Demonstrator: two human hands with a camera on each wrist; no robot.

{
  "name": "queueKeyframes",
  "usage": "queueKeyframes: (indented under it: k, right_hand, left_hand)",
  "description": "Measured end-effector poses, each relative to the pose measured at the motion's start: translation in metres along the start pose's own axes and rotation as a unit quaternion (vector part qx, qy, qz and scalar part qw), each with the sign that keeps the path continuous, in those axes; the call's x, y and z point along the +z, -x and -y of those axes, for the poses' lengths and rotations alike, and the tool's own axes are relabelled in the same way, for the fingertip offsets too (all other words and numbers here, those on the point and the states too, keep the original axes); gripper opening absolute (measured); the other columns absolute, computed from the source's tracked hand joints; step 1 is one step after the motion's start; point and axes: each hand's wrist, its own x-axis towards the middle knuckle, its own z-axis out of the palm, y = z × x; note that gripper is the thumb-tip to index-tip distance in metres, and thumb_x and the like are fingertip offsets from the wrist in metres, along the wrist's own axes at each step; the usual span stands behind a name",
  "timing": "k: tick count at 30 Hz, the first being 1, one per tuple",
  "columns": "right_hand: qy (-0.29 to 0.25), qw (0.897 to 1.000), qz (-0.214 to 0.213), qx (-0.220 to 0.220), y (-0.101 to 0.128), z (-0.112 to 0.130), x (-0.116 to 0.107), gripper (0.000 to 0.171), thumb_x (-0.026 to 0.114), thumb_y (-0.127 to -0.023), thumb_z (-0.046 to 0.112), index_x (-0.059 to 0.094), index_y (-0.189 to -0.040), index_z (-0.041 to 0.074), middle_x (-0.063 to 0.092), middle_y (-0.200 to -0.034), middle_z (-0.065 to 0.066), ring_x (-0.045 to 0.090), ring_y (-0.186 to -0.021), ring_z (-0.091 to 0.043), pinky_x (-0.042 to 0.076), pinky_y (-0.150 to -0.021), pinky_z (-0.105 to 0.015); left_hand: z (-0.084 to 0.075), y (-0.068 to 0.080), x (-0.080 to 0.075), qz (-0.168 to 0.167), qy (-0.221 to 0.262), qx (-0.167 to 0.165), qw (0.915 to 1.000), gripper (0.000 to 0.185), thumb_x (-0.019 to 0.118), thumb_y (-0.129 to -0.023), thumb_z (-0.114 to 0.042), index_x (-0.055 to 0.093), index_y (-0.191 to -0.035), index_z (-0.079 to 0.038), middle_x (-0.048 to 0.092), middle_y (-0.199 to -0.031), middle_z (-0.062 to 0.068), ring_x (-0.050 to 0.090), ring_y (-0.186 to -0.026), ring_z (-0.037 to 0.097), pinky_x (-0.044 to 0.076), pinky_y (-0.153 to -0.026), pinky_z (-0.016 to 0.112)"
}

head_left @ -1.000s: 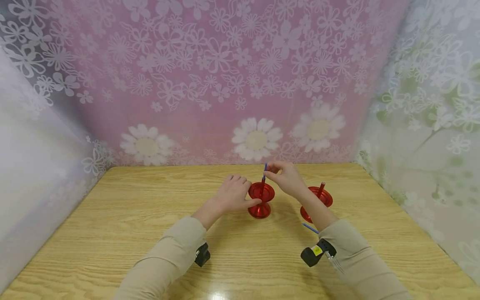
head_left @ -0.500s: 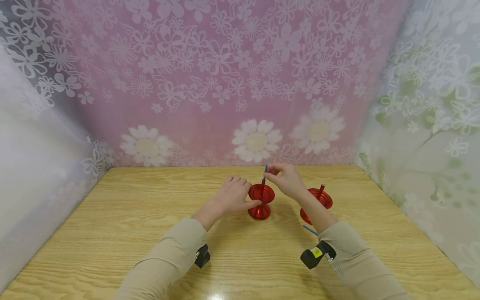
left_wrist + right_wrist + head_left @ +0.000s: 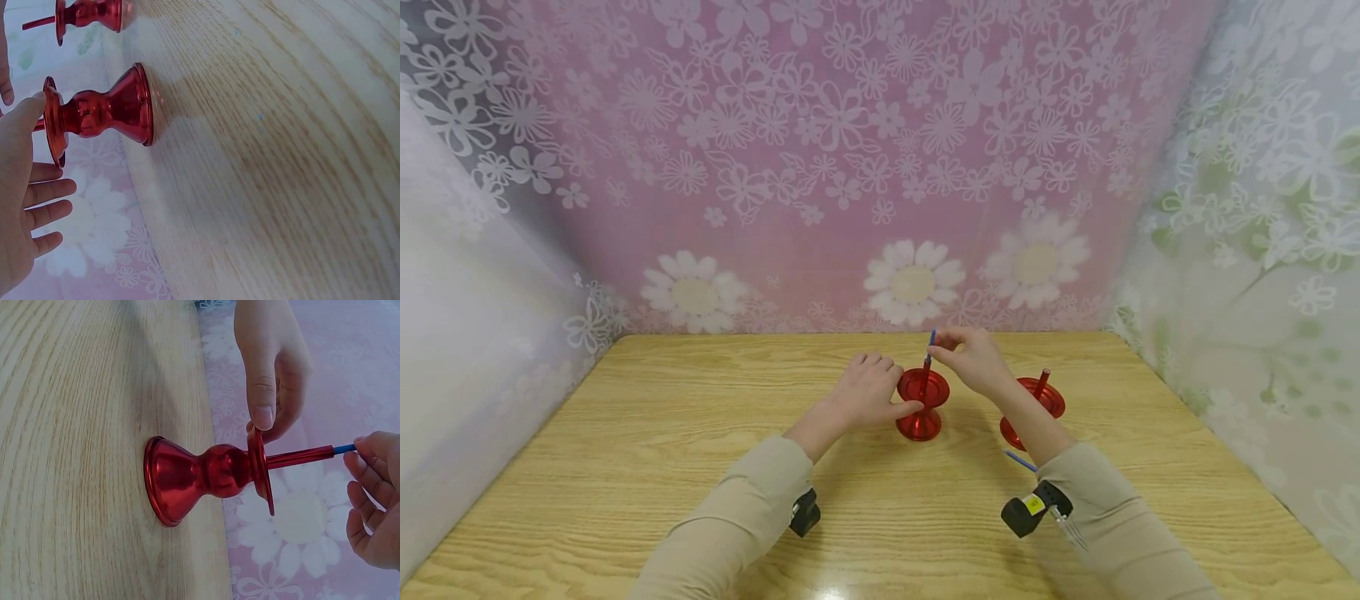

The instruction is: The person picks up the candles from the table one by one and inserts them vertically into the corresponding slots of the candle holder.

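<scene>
Head view: the holder [image 3: 922, 426] stands upright on the table [image 3: 700, 417], its tube [image 3: 925, 369] rising from the dish [image 3: 937, 388]. The left hand [image 3: 868, 390], at nine o'clock from it, grips the dish's rim. The right hand [image 3: 976, 360], between one and two o'clock, pinches a blue stick [image 3: 932, 338] upright at the tube's mouth, at twelve. The other holder [image 3: 1052, 400] stands at three o'clock, partly behind the right forearm; a second stick [image 3: 1019, 460] lies at four.

Left wrist view: seen sideways, the holder points its tube toward nine o'clock. The left thumb lies at the rim, the outer fingers spread past it. The other holder is at twelve o'clock; part of the right hand shows near ten.

Right wrist view: the tube points to about three o'clock. There the right thumb and forefinger close on the blue stick, whose far end meets the tube's mouth; how deep it sits I cannot tell. The left hand is at one o'clock, thumb and forefinger narrow on the rim.
</scene>
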Motion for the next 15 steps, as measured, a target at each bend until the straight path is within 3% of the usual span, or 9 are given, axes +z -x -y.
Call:
queueKeyframes:
  k: [15]
  right_hand:
    - [0.008, 1.0, -0.01, -0.014, 0.0015, -0.0001, 0.0001, 0.013, 0.065, -0.088, 0.017, 0.068, -0.09, 0.005, 0.063, -0.084, -0.007, 0.054, -0.08, -0.024, 0.041, -0.062, -0.032]
  left_hand:
    - [-0.0003, 0.0, 0.0012, -0.004, -0.009, 0.0, 0.9999, 0.058, 0.048, -0.086, -0.063, 0.065, -0.105, -0.011, 0.06, -0.1, 0.001, 0.05, -0.101, 0.022, 0.037, -0.091, 0.038]
